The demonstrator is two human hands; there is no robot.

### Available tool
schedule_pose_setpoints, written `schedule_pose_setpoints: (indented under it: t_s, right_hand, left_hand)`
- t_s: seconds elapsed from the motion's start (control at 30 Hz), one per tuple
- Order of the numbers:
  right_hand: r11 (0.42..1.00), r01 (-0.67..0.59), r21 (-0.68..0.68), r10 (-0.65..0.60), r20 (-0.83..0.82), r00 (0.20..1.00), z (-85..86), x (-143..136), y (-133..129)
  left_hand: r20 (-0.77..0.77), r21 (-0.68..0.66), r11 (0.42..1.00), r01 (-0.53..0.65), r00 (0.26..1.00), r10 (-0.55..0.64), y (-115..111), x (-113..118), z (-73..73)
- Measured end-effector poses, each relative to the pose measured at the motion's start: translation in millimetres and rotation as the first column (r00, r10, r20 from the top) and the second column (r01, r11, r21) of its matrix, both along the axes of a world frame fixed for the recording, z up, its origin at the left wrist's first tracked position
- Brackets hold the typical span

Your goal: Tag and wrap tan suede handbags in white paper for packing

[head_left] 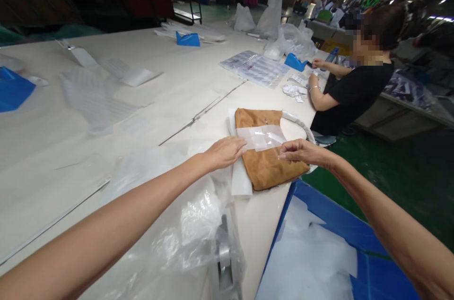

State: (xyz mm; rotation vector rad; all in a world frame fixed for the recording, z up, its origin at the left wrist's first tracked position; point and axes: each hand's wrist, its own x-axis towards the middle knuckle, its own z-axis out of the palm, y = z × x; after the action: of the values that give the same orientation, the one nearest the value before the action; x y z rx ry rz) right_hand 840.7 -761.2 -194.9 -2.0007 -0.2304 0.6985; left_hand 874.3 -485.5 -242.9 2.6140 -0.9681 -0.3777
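A brown fabric bag (262,170) lies on the white table, with a translucent white strip (262,137) across its middle. Its handle (301,123), wrapped in whitish material, curves out on the right. White sheets (241,182) stick out beneath its left side. My left hand (227,151) is at the bag's left edge, fingers closed at the strip's end. Over the bag's lower right, my right hand (298,151) has thumb and fingers pinched together; anything between them is too small to make out. A grey tape dispenser (224,252) stands nearer me, partly behind clear plastic.
Clear plastic bags (170,224) cover the near table. A blue bin (376,262) holding white sheets stands below the right edge. Blue tape dispensers (187,39) sit farther off. A co-worker (358,87) in black handles small items at the table's right side.
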Motion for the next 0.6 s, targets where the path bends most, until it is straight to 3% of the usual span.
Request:
schedule_pose_setpoints:
  t_s: [0.17,0.3,0.47,0.6]
  right_hand:
    - [1.000,0.013,-0.002,-0.013,-0.029,0.999,-7.0,31,-8]
    - [0.997,-0.079,0.011,0.079,-0.005,0.997,-24.5,56,-7]
    - [0.975,-0.215,-0.046,0.216,0.014,0.976,-46.3,84,5]
    - [0.938,-0.305,-0.166,0.308,-0.005,0.951,-59.0,104,17]
  left_hand:
    - [-0.054,0.100,0.989,0.107,0.993,-0.102,-23,22,-43.2]
    - [-0.060,0.131,0.982,0.134,0.990,-0.127,-33,26,-68.5]
    - [-0.026,0.123,0.981,0.149,0.989,-0.147,-39,29,-80.7]
    - [-0.004,0.115,0.983,0.142,0.990,-0.143,-41,29,-84.9]
